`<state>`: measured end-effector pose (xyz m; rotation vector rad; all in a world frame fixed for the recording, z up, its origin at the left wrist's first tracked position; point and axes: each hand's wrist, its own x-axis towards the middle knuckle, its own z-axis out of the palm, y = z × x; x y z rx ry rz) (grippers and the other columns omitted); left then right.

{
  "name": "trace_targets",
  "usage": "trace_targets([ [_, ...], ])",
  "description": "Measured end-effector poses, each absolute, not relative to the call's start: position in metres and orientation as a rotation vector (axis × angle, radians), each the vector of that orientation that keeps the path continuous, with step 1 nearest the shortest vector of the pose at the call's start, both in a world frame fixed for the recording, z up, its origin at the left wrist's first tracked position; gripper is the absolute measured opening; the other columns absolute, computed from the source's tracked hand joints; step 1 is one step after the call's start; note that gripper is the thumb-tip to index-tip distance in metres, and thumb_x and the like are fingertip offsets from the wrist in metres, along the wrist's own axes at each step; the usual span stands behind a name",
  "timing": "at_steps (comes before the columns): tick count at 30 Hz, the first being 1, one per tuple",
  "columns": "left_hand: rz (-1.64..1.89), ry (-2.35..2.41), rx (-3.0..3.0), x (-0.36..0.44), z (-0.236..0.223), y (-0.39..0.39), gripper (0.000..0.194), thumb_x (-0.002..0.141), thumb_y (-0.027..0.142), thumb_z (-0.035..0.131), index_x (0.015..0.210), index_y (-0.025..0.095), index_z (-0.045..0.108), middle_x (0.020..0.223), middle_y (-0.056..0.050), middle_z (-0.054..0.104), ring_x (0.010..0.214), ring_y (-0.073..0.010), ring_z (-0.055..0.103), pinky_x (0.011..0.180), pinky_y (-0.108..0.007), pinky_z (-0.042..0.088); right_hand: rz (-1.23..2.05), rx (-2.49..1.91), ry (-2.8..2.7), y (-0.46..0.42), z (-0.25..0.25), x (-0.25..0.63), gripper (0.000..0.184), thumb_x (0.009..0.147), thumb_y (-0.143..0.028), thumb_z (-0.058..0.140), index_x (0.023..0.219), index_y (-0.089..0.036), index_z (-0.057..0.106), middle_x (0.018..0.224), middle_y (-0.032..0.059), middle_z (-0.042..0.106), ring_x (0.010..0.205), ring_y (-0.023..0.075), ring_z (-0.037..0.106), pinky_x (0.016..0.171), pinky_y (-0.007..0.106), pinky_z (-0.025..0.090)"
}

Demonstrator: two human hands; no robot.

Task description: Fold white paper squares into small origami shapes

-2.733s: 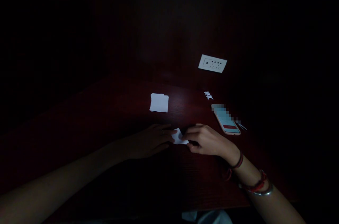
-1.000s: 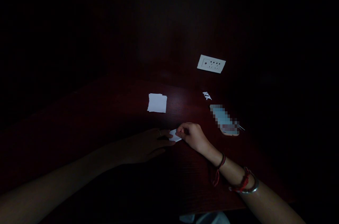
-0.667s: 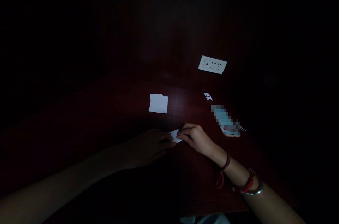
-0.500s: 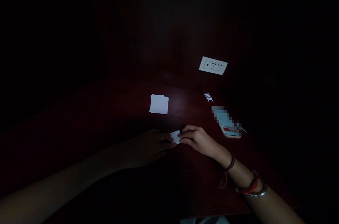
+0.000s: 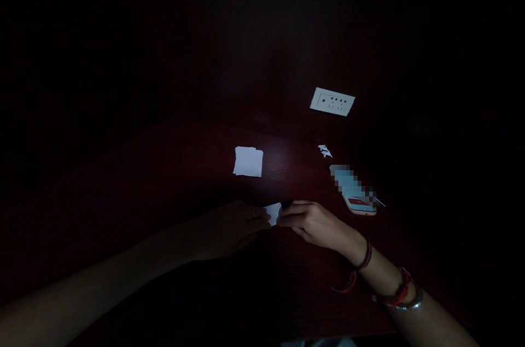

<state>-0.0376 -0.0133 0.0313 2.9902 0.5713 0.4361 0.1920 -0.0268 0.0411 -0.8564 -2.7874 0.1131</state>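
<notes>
A small folded piece of white paper (image 5: 274, 212) lies on the dark red table between my hands. My left hand (image 5: 235, 228), in shadow with a ring on one finger, presses the paper's left part between its fingertips. At the right edge, the fingertips of my right hand (image 5: 314, 223) are drawn together and pinch the paper's border. A crease runs near its upper right corner, and the hands cover parts of both sides. Beyond them lies a stack of white paper squares (image 5: 248, 162) with slightly uneven edges.
A phone (image 5: 353, 194) with a lit, partly blurred screen lies to the right, beside a thin white object (image 5: 381, 202). Torn paper scraps (image 5: 325, 151) are farther back. A white socket plate (image 5: 332, 102) is on the wall. The surroundings are very dark.
The paper looks smaller and folded over compared with the oldest frame. My right hand went left over it, then drew back right to its edge. My left hand stayed on the paper.
</notes>
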Motion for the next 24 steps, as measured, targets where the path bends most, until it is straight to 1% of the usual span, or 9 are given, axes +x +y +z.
trace_targets([
  [4, 0.384, 0.542, 3.036, -0.038, 0.030, -0.012, 0.028, 0.084, 0.019, 0.041, 0.112, 0.022, 0.047, 0.115, -0.003, 0.050, 0.105, -0.0174, 0.044, 0.087, -0.029, 0.032, 0.025, -0.893, -2.822, -0.028, 0.043, 0.191, 0.027, 0.080, -0.014, 0.044, 0.103, -0.021, 0.056, 0.096, 0.0047, 0.056, 0.090, 0.0137, 0.049, 0.078, 0.026, 0.041],
  [7, 0.382, 0.534, 3.042, -0.039, 0.030, -0.011, 0.028, 0.084, 0.018, 0.041, 0.111, 0.022, 0.048, 0.114, -0.003, 0.050, 0.106, -0.0177, 0.043, 0.087, -0.030, 0.031, -0.065, -0.884, -2.861, -0.030, 0.045, 0.189, 0.026, 0.080, -0.016, 0.044, 0.103, -0.021, 0.056, 0.094, 0.0055, 0.055, 0.090, 0.0143, 0.049, 0.078, 0.027, 0.041],
  [12, 0.426, 0.533, 3.037, -0.037, 0.030, -0.011, 0.032, 0.082, 0.014, 0.041, 0.113, 0.022, 0.046, 0.113, -0.003, 0.050, 0.105, -0.0171, 0.044, 0.087, -0.029, 0.032, -0.193, -0.910, -2.899, -0.033, 0.050, 0.184, 0.024, 0.083, -0.016, 0.040, 0.100, -0.018, 0.057, 0.086, 0.0067, 0.057, 0.082, 0.0147, 0.051, 0.075, 0.028, 0.040],
  [17, 0.378, 0.560, 3.050, -0.036, 0.030, -0.010, 0.034, 0.081, 0.011, 0.042, 0.113, 0.023, 0.045, 0.115, -0.002, 0.049, 0.105, -0.0179, 0.043, 0.085, -0.030, 0.033, -0.206, -0.916, -2.924, -0.036, 0.052, 0.184, 0.021, 0.081, -0.015, 0.041, 0.090, -0.015, 0.060, 0.081, 0.0067, 0.059, 0.078, 0.0152, 0.052, 0.074, 0.029, 0.039],
  [24, 0.366, 0.556, 3.048, -0.037, 0.027, -0.008, 0.032, 0.080, 0.012, 0.043, 0.110, 0.023, 0.046, 0.114, -0.002, 0.049, 0.104, -0.0188, 0.044, 0.084, -0.032, 0.032, -0.101, -0.921, -2.891, -0.036, 0.053, 0.189, 0.019, 0.077, -0.012, 0.044, 0.083, -0.015, 0.061, 0.084, 0.0067, 0.061, 0.082, 0.0158, 0.053, 0.076, 0.029, 0.039],
])
